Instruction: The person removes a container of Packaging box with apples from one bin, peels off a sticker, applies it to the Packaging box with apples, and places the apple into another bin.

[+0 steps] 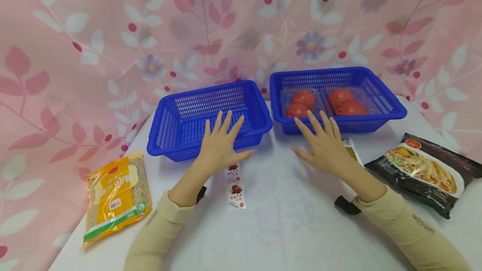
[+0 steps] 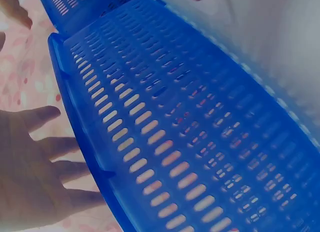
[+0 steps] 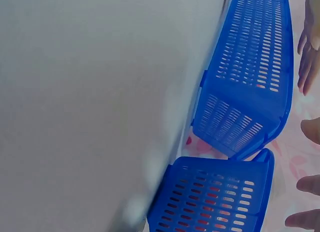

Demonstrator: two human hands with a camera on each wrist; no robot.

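Both hands hover flat with fingers spread over the white table [image 1: 286, 221], holding nothing. My left hand [image 1: 222, 141] is in front of the empty blue basket [image 1: 180, 124], its fingertips overlapping the near wall. That wall [image 2: 175, 142] fills the left wrist view, with my left hand [image 2: 35, 177] beside it. My right hand [image 1: 321, 143] is just before the second blue basket [image 1: 380, 95], which holds clear trays of red tomatoes [image 1: 340, 99]. The right wrist view shows both baskets' walls [image 3: 250, 82] and fingertips [image 3: 310, 184] at the right edge.
A strip of small sachets [image 1: 235, 187] lies near my left wrist. A yellow noodle pack [image 1: 116, 195] sits at the table's left edge and a black noodle pack [image 1: 421, 170] at the right. A small packet [image 1: 352, 149] lies partly under my right hand. A pink floral cloth hangs behind.
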